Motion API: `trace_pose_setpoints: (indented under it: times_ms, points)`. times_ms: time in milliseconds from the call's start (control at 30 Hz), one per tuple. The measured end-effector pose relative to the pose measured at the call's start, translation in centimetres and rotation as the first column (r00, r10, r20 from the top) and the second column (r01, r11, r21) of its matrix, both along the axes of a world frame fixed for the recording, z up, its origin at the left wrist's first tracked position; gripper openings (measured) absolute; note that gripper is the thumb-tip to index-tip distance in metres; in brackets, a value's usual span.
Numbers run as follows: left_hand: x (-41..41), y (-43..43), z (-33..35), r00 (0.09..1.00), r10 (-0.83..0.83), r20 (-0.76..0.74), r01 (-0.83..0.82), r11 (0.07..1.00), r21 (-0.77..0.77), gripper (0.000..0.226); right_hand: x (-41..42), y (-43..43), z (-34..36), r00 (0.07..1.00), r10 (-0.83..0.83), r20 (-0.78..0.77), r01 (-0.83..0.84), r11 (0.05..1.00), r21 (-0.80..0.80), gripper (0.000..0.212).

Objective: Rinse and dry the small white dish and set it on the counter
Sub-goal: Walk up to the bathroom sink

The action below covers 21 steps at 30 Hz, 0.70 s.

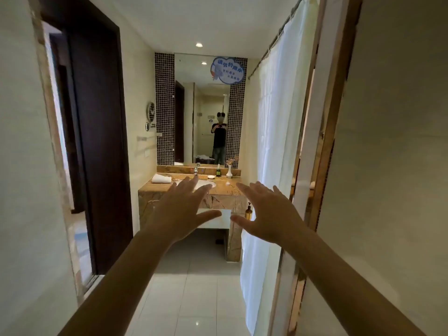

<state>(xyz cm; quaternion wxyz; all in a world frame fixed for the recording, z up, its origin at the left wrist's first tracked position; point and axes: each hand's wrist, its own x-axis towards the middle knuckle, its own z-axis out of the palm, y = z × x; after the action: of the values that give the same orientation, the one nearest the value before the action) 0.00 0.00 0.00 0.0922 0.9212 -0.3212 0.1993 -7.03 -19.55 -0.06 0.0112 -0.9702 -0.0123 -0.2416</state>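
Note:
I stand in a bathroom doorway, a few steps from a marble counter (230,187). Its white sink (206,184) lies partly behind my left hand (180,210), with a faucet (196,170) at the back. A small white dish (211,177) sits on the counter right of the faucet, and another small white round item (228,183) lies nearer the front right. A folded white towel (161,178) rests on the counter's left end. My right hand (265,212) and my left are both stretched forward in the air, palms down, fingers spread, holding nothing.
A dark door (97,141) stands open on the left. A white shower curtain (269,154) hangs along the right. A dark bottle (218,172) and white vase (229,172) stand at the counter's back. The mirror (202,112) reflects a person. A pale tiled floor (194,299) leads to the counter.

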Motion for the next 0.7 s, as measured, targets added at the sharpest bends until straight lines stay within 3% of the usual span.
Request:
trace_pose_setpoints:
  times_ms: [100, 333, 700]
  points:
    - [0.8, -1.5, 0.5, 0.999, 0.01, 0.04, -0.009, 0.999, -0.032, 0.091, 1.3, -1.7, 0.9, 0.997, 0.035, 0.066, -0.035, 0.999, -0.008, 0.077]
    - [3.4, -3.8, 1.1, 0.995, 0.044, 0.094, -0.042, 0.999, -0.024, 0.075, 4.1, -4.0, 1.3, 0.997, 0.073, 0.032, -0.073, 0.997, -0.005, 0.075]
    - [9.5, -5.5, 0.4, 0.996, 0.064, 0.06, -0.064, 0.998, -0.006, 0.089, 10.3, -5.8, 1.2, 0.994, 0.089, 0.058, -0.09, 0.996, 0.021, 0.073]
